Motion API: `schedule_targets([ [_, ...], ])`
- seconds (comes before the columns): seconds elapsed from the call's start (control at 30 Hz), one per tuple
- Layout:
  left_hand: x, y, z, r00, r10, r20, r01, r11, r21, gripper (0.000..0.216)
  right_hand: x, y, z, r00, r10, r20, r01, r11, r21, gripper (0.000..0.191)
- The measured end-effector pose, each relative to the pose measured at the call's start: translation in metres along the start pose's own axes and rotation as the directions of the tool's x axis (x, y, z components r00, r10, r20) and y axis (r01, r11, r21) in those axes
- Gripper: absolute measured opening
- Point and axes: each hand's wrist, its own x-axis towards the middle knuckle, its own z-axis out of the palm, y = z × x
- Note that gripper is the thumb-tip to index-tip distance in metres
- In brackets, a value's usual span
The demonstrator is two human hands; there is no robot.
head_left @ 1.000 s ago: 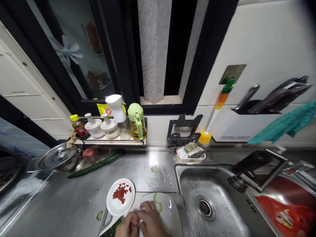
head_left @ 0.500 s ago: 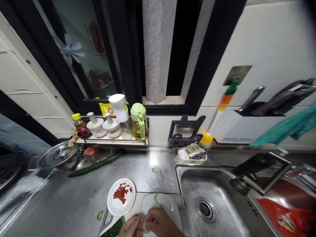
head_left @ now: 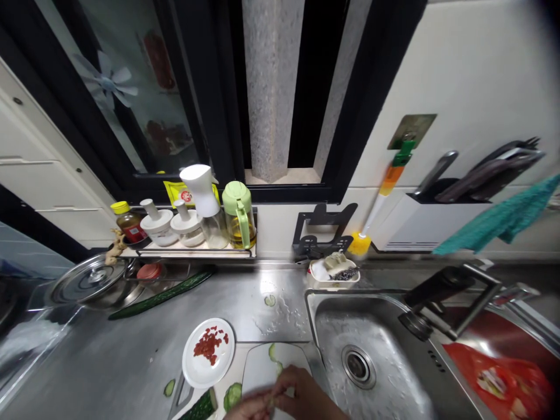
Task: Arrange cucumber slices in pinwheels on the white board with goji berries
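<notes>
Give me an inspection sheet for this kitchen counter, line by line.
Surface: steel counter, wet near the sink.
Job's things: white cutting board; cut cucumber and a slice by its left side.
Clutter: plate of red bits, whole cucumber, stray slices, pot lid.
Grips: right hand pinches a pale cucumber bit; left hand meets it, blurred.
Cables: nothing seen.
Surroundings: condiment rack, tap, knife block, teal cloth.

— Hands?
— Mine, both bare: left hand [head_left: 245, 410], right hand [head_left: 303, 396].
— Anything worn?
— My right wrist shows bare down to the frame edge. Left hand's mostly cut off and blurred, can't tell more.
</notes>
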Motion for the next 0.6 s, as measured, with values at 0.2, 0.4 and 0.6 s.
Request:
schedule_targets([
  [0.2,0.005,0.01,0.009,0.98,0.1,-0.171,-0.093,0.994,0.051,0.051,0.009,0.013,-0.005,0.997,0.073,0.009,-0.073,0.994,0.077,0.012],
  [0.4,0.016,0.012,0.015,0.917,0.353,-0.186,-0.277,0.898,0.343,0.028,0.027,0.024,-0.008,0.985,0.145,-0.088,-0.158,0.976,-0.15,0.012],
  [0.6,0.024,0.011,0.023,0.816,0.519,-0.255,-0.25,0.713,0.655,0.011,0.04,0.027,-0.012,0.985,0.111,-0.132,-0.151,0.923,-0.353,0.02],
])
